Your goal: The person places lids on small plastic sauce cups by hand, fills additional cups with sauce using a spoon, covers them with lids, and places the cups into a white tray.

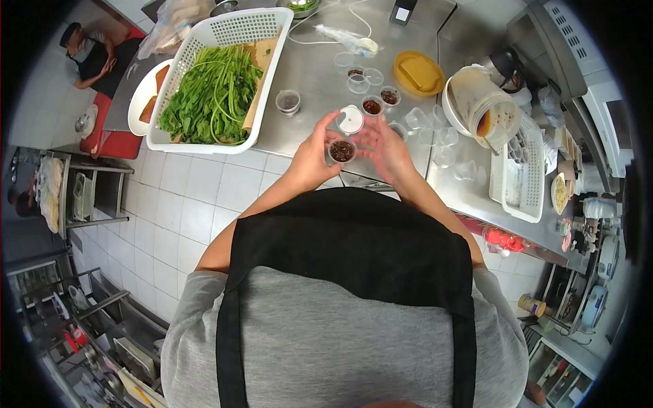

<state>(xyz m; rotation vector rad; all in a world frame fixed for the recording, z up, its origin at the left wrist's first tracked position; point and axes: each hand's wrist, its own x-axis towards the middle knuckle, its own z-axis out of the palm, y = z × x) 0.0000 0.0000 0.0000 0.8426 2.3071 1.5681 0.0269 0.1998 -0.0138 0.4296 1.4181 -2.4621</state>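
Dark red sauce fills a small clear cup (341, 151), which my left hand (314, 153) grips at the table's front edge. Just above that cup is a round clear lid (351, 120) with a bright white glare, between the fingertips of both hands. My right hand (389, 151) has its fingers curled at the lid's right side. Beyond my hands stand open sauce cups (372, 105), (389, 96) and another cup (355, 71) farther back. A cup with a lid (288, 102) sits apart on the left.
A white basket (272, 75) of leafy greens (207, 98) stands at the left. Clear lids and cups (443, 136), a yellow lid (418, 73), a sauce tub (495, 117) and a white basket (534, 183) lie to the right. Another person (88, 58) is at the far left.
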